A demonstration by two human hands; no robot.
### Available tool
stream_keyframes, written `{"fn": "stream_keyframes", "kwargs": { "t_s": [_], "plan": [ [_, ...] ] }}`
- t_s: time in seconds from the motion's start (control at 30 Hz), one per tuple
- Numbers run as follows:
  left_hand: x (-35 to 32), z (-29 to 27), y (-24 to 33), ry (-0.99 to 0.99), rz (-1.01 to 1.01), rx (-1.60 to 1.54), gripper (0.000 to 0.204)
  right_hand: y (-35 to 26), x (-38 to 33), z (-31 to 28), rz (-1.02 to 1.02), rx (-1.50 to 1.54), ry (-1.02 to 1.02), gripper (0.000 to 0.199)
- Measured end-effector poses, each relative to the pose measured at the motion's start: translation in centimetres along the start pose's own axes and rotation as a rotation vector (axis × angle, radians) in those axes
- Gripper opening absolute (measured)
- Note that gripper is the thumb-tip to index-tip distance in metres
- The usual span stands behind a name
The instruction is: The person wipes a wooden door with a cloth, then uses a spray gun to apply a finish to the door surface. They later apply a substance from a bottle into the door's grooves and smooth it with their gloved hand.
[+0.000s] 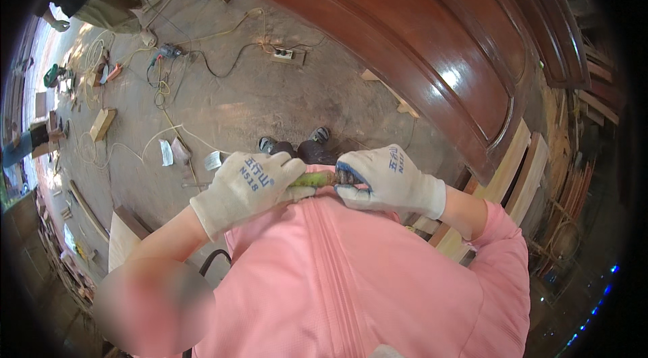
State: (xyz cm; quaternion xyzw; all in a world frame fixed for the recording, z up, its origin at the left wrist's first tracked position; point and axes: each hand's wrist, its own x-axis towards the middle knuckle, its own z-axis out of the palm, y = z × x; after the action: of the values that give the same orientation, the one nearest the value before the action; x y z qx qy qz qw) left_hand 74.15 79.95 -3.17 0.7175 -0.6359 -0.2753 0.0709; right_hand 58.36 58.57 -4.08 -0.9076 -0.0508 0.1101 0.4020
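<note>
A short, stick-like thing with a green stretch (314, 179) and a dark, ridged end is held level in front of my chest. My gloved left hand (251, 184) closes around its green side. My right hand (390, 179), in a matching white glove with a bluish inner face, is closed on the dark end. The fingers of both hands cover much of it, so its kind cannot be made out. Just behind the hands is my pink zipped jacket (351, 257).
Large polished reddish-brown wooden panels (405, 40) span the far right. Pale planks (516, 162) lie below them. On the floor are a power strip (285, 55), a power tool (170, 51), tangled cords (162, 91) and a wooden block (102, 124). Another person (111, 0) stands far left.
</note>
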Motion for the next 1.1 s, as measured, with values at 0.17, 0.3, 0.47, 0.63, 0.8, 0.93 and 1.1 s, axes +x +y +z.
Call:
{"fn": "stream_keyframes", "kwargs": {
  "t_s": [0.17,0.3,0.47,0.63,0.8,0.93,1.1],
  "plan": [
    [-1.7,-0.4,0.8,0.034,-0.039,-0.175,0.035,-0.9,0.7,0.4,-0.051,-0.002,-0.104,0.034],
    [-3.1,-0.2,0.0,0.037,-0.096,-0.341,0.037,-1.6,3.0,0.4,-0.004,0.066,-0.274,0.035],
    [-5.2,-0.1,-1.8,-0.012,-0.194,-0.331,0.036,-3.1,7.1,0.8,0.142,0.391,-0.364,0.036],
    [-6.2,-0.2,-7.6,0.010,-0.120,-0.121,0.031,-3.3,11.5,3.5,0.419,0.821,-0.325,0.040],
    [-6.3,1.1,-18.1,-0.066,0.110,0.011,0.032,-2.7,17.2,9.9,0.459,0.854,-0.226,0.040],
    [-8.7,5.9,-27.2,-0.170,0.008,-0.095,0.028,0.2,21.5,22.3,0.356,0.725,0.319,0.051],
    [-14.9,15.7,-35.9,-0.098,-1.350,-1.422,0.022,14.5,17.0,42.4,1.117,0.876,1.052,0.036]
  ]
}}
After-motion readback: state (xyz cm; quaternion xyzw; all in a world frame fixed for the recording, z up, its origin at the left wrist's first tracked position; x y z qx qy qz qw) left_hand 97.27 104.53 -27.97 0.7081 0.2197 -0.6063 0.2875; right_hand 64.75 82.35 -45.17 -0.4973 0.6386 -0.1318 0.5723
